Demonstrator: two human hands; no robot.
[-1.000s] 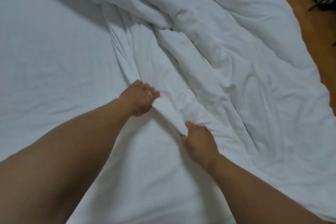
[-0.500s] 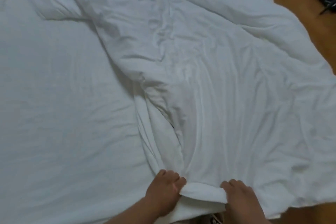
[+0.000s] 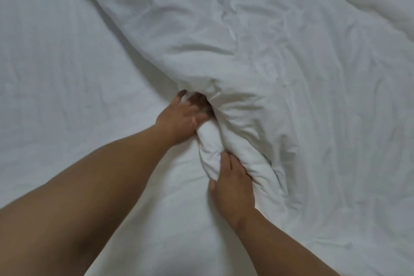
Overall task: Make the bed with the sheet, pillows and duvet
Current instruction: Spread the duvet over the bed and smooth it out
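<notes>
White duvet [image 3: 280,69] lies crumpled on the bed; its near edge is bunched into a thick roll. Fitted sheet [image 3: 56,69] lies flat to the left of the duvet, lightly creased.

Left hand [image 3: 181,116]: at the far end of the duvet's roll, fingers [image 3: 179,98] spread and mostly straight, tips blurred at the fold, thumb touching the roll. No closed grip seen.

Right hand [image 3: 233,186]: at the near end of the duvet's roll, fingers curled into the bunched fabric, gripping it.
</notes>
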